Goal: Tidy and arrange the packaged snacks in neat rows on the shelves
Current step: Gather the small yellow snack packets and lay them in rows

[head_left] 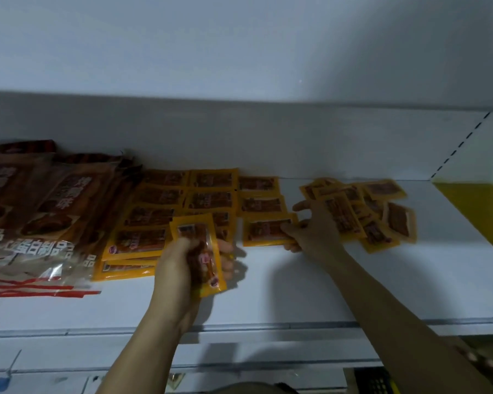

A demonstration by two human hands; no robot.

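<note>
Pinching a yellow packet (265,229) flat on the shelf (296,285), the right hand (313,228) — the left hand (182,265) clasps another packet (204,251) upright.

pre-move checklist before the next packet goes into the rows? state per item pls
1. Left hand holds a yellow packet: ok.
2. Right hand grips the front packet of the third row: ok.
3. That packet square with its row: not ok, slightly skewed.
4. Loose pile at right sorted: not ok, jumbled and overlapping.
5. Bare shelf in front of the rows for more packets: ok.
6. How many packets the left hand holds: cannot tell.
</note>
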